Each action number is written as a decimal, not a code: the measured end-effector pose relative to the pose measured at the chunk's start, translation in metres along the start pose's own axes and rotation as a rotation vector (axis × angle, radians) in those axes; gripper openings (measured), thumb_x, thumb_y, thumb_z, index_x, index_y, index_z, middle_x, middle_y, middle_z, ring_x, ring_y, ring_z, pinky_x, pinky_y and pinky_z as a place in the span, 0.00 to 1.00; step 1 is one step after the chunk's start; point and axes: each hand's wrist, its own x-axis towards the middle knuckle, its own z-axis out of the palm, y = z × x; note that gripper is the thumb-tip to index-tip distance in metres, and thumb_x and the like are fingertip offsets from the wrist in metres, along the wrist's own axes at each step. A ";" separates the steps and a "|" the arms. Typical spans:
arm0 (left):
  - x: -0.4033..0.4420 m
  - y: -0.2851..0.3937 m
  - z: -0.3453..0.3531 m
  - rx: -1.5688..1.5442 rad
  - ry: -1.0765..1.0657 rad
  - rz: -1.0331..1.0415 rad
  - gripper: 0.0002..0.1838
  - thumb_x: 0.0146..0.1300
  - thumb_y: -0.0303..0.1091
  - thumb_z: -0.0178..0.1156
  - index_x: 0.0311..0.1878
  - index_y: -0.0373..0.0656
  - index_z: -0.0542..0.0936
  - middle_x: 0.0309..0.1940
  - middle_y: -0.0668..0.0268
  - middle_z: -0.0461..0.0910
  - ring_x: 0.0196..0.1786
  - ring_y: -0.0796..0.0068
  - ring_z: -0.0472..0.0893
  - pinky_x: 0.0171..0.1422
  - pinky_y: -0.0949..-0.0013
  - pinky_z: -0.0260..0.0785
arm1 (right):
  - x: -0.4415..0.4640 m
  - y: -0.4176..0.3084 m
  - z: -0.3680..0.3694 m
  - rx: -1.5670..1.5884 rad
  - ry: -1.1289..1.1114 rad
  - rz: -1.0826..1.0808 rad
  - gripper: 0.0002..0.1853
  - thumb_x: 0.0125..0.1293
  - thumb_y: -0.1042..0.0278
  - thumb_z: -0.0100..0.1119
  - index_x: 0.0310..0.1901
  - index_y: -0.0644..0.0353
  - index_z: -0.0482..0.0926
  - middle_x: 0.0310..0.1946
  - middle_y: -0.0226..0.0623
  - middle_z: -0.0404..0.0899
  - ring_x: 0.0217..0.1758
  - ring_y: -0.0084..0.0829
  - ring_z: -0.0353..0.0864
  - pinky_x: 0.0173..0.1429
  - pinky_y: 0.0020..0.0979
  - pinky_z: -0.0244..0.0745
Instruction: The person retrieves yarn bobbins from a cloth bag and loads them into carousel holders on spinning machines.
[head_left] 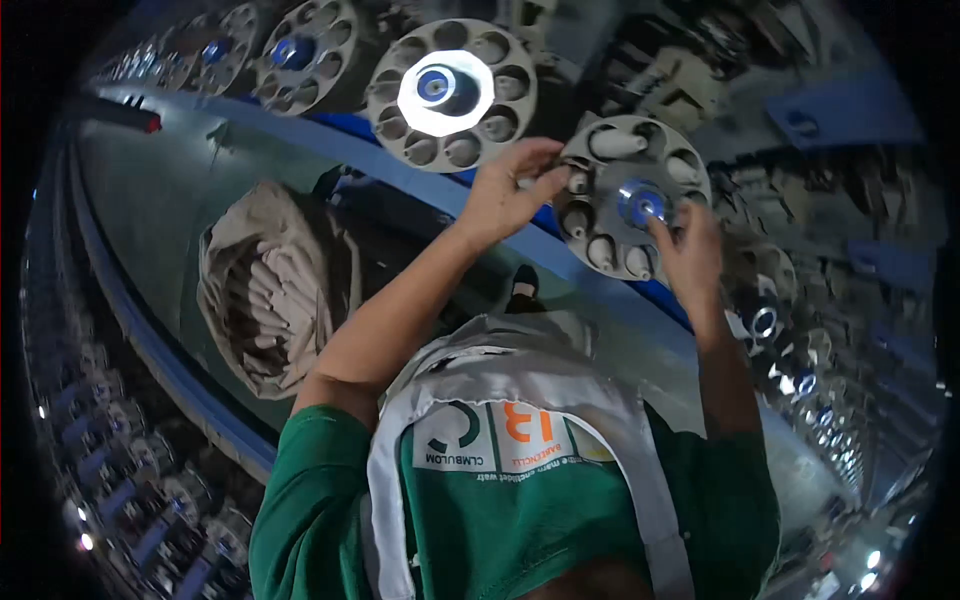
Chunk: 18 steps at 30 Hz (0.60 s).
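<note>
Green floor (150, 190); my left hand (508, 195), right hand (690, 252) curl, grips unclear, working this beige holed disc (608, 190); steadiness next, likely.

Rows of machines (130, 490) and round bobbin magazines (612, 185) suggest a textile mill.

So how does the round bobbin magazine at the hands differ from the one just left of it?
The left magazine has a brightly lit white centre; the handled magazine has a dull grey one. The left hand and right hand are at the handled magazine, neither at the left magazine. Both are round and pale, with pockets holding pale bobbins around a blue hub.
</note>
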 end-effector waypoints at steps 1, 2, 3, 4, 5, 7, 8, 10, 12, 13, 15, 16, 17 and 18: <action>-0.014 -0.017 -0.019 -0.058 0.038 -0.037 0.17 0.62 0.33 0.60 0.52 0.37 0.74 0.45 0.63 0.77 0.49 0.76 0.76 0.53 0.72 0.68 | -0.003 -0.001 0.002 -0.219 0.114 -0.143 0.27 0.51 0.50 0.66 0.45 0.63 0.72 0.43 0.48 0.73 0.48 0.47 0.73 0.47 0.45 0.67; -0.034 -0.026 -0.038 -0.075 0.095 -0.118 0.17 0.62 0.34 0.60 0.51 0.37 0.74 0.44 0.63 0.78 0.48 0.76 0.76 0.52 0.72 0.69 | -0.006 -0.001 0.007 -0.412 0.242 -0.302 0.32 0.48 0.49 0.68 0.48 0.64 0.72 0.46 0.49 0.71 0.50 0.48 0.71 0.49 0.45 0.66; -0.056 -0.034 -0.059 -0.096 0.160 -0.194 0.17 0.62 0.35 0.60 0.51 0.36 0.75 0.43 0.63 0.78 0.47 0.76 0.77 0.51 0.72 0.69 | -0.005 0.004 0.019 -0.401 0.116 -0.263 0.34 0.46 0.48 0.69 0.50 0.63 0.71 0.48 0.49 0.71 0.51 0.48 0.70 0.53 0.47 0.65; -0.078 -0.047 -0.079 -0.019 0.239 -0.231 0.16 0.60 0.35 0.62 0.47 0.35 0.76 0.36 0.60 0.80 0.40 0.76 0.79 0.45 0.71 0.71 | -0.007 0.006 0.020 -0.504 0.050 -0.292 0.27 0.49 0.51 0.66 0.46 0.61 0.74 0.47 0.47 0.71 0.51 0.48 0.70 0.52 0.46 0.65; -0.106 -0.059 -0.110 -0.012 0.334 -0.249 0.16 0.60 0.35 0.62 0.47 0.35 0.76 0.36 0.60 0.80 0.40 0.76 0.79 0.45 0.71 0.71 | -0.008 0.007 0.020 -0.616 -0.007 -0.315 0.21 0.52 0.55 0.63 0.42 0.60 0.76 0.47 0.45 0.71 0.50 0.47 0.70 0.52 0.45 0.65; -0.155 -0.087 -0.163 -0.085 0.540 -0.293 0.14 0.60 0.35 0.61 0.45 0.35 0.77 0.34 0.62 0.81 0.38 0.76 0.80 0.43 0.72 0.71 | 0.004 0.009 0.013 -0.658 0.011 -0.486 0.13 0.56 0.62 0.59 0.40 0.60 0.77 0.44 0.44 0.72 0.48 0.46 0.70 0.50 0.46 0.64; -0.181 -0.095 -0.194 -0.041 0.691 -0.337 0.13 0.60 0.34 0.60 0.44 0.35 0.77 0.33 0.64 0.80 0.36 0.77 0.79 0.41 0.73 0.71 | 0.010 0.000 0.007 -0.713 -0.004 -0.481 0.12 0.57 0.65 0.57 0.41 0.61 0.76 0.44 0.44 0.72 0.48 0.45 0.70 0.50 0.45 0.64; -0.233 -0.137 -0.264 -0.286 1.021 -0.360 0.07 0.63 0.30 0.57 0.40 0.37 0.77 0.29 0.68 0.76 0.27 0.82 0.72 0.30 0.79 0.64 | 0.020 -0.050 0.016 -0.779 -0.015 -0.483 0.11 0.58 0.69 0.56 0.43 0.61 0.74 0.43 0.44 0.72 0.47 0.44 0.70 0.50 0.44 0.64; -0.286 -0.177 -0.331 -0.272 1.210 -0.332 0.07 0.62 0.31 0.57 0.38 0.37 0.77 0.28 0.68 0.76 0.27 0.81 0.72 0.29 0.77 0.64 | 0.022 -0.119 0.039 -0.477 -0.162 -0.346 0.12 0.59 0.70 0.58 0.44 0.61 0.73 0.44 0.43 0.72 0.45 0.40 0.71 0.48 0.41 0.66; -0.313 -0.200 -0.366 -0.176 1.174 -0.484 0.08 0.59 0.33 0.58 0.37 0.38 0.78 0.28 0.67 0.78 0.29 0.79 0.75 0.32 0.75 0.67 | 0.017 -0.154 0.071 -0.141 -0.209 -0.303 0.11 0.61 0.71 0.58 0.44 0.62 0.73 0.40 0.42 0.73 0.40 0.37 0.72 0.45 0.36 0.68; -0.350 -0.221 -0.412 0.158 1.019 -0.755 0.11 0.53 0.37 0.58 0.34 0.38 0.80 0.31 0.60 0.82 0.34 0.68 0.81 0.40 0.67 0.72 | -0.012 -0.278 0.133 0.222 -0.462 0.009 0.11 0.61 0.70 0.58 0.44 0.62 0.73 0.37 0.39 0.74 0.37 0.34 0.74 0.43 0.32 0.69; -0.358 -0.229 -0.418 0.130 1.016 -0.771 0.11 0.53 0.37 0.58 0.34 0.38 0.80 0.31 0.60 0.82 0.34 0.68 0.81 0.40 0.67 0.72 | -0.017 -0.301 0.174 0.139 -0.565 -0.299 0.11 0.59 0.71 0.57 0.43 0.63 0.74 0.35 0.39 0.75 0.37 0.33 0.75 0.44 0.30 0.70; -0.362 -0.236 -0.425 0.310 0.900 -0.832 0.11 0.52 0.36 0.57 0.33 0.38 0.80 0.32 0.57 0.82 0.35 0.64 0.81 0.42 0.65 0.72 | -0.028 -0.333 0.217 0.270 -0.681 -0.436 0.11 0.58 0.72 0.58 0.42 0.62 0.74 0.36 0.41 0.75 0.39 0.36 0.76 0.45 0.31 0.70; -0.362 -0.242 -0.432 0.487 0.774 -0.880 0.11 0.51 0.36 0.56 0.31 0.38 0.80 0.33 0.55 0.82 0.36 0.60 0.82 0.45 0.62 0.72 | -0.038 -0.378 0.247 0.218 -0.754 -0.626 0.11 0.59 0.72 0.58 0.44 0.62 0.74 0.36 0.39 0.76 0.40 0.32 0.77 0.45 0.29 0.71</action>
